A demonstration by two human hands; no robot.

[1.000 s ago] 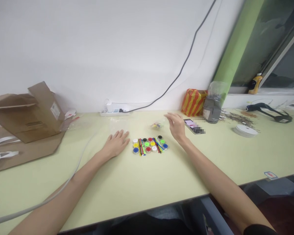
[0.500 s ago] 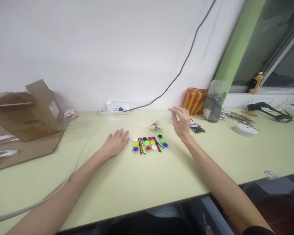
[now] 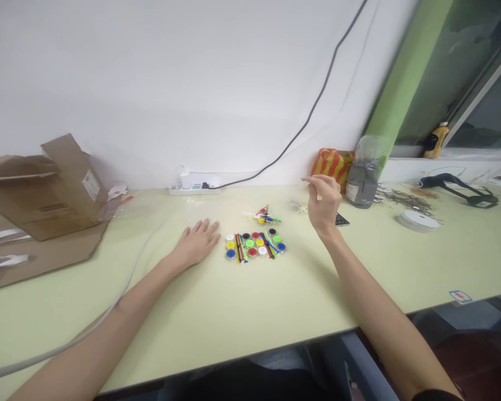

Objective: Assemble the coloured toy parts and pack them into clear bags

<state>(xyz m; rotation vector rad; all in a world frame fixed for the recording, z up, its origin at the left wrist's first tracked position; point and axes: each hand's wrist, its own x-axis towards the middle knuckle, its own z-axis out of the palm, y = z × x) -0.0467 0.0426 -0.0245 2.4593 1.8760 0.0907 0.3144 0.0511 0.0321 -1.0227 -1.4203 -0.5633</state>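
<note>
My left hand (image 3: 199,242) lies flat and open on the pale yellow table (image 3: 250,301), just left of a block of small coloured round caps with coloured sticks across them (image 3: 254,245). Behind that block sits a small loose heap of coloured sticks (image 3: 266,215). My right hand (image 3: 323,203) is raised above the table, right of the heap, with the fingers curled and thumb and forefinger pinched; what it holds, if anything, is too small to make out. A phone (image 3: 341,220) lies partly hidden behind that hand.
An open cardboard box (image 3: 45,189) stands at the far left. A white power strip (image 3: 194,188) with a dark cable lies along the wall. An orange striped bag (image 3: 332,164), a plastic bag of grey stuff (image 3: 363,175), a white tape roll (image 3: 417,221) and black goggles (image 3: 459,186) fill the right side.
My right hand has risen and drifted right and back, its fingers closing from spread into a pinch. It now covers most of the phone. My left hand has stayed put.
</note>
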